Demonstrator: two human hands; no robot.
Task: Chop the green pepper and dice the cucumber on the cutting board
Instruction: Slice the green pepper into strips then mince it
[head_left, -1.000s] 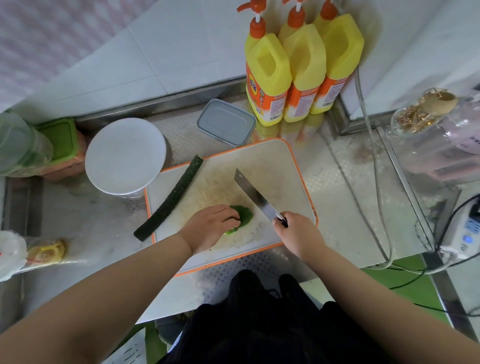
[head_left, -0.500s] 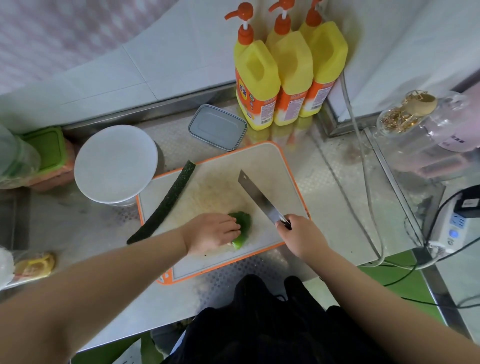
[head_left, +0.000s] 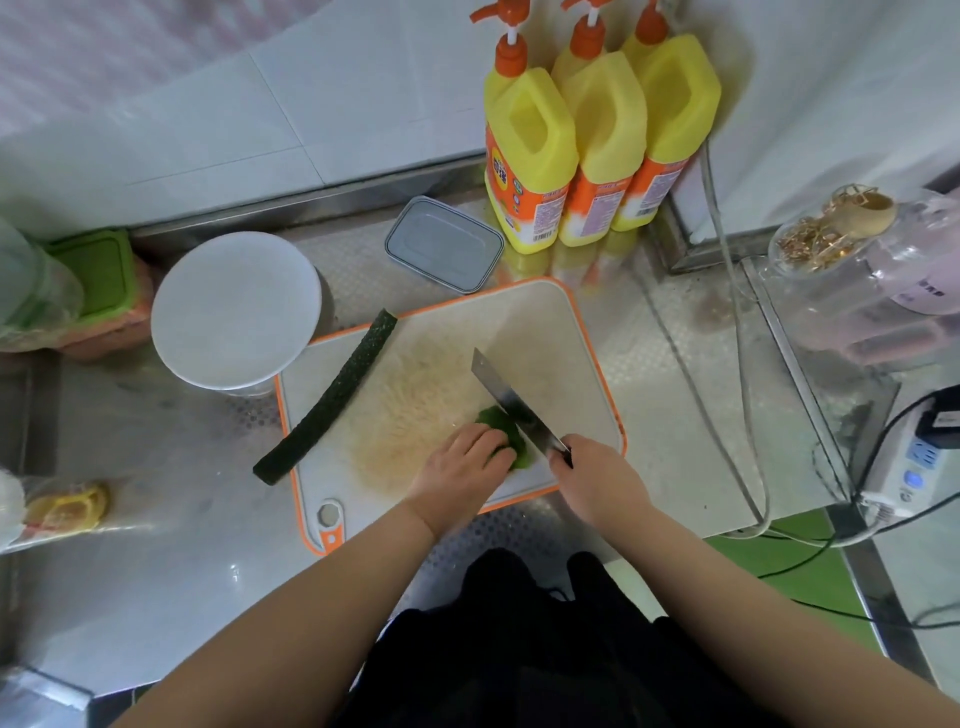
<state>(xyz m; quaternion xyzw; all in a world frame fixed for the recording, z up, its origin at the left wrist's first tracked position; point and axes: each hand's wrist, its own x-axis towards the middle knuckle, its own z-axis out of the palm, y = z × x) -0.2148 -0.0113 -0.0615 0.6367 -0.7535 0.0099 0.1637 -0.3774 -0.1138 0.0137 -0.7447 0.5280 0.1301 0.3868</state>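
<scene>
On the cutting board (head_left: 561, 332), near its front edge, my knife (head_left: 511, 405) now lies with its blade on the green pepper (head_left: 506, 428); a second ago it stood clear to the right, so chopping is starting. My left hand (head_left: 462, 467) presses the pepper down, fingers (head_left: 480, 441) curled over it, while my right hand (head_left: 592, 475) grips the handle. What shows of the pepper is small, glossy and bright green, seemingly uncut. Beyond it the dark, bumpy cucumber (head_left: 332, 400) waits whole, slanting across the board's left edge onto the counter (head_left: 691, 395).
</scene>
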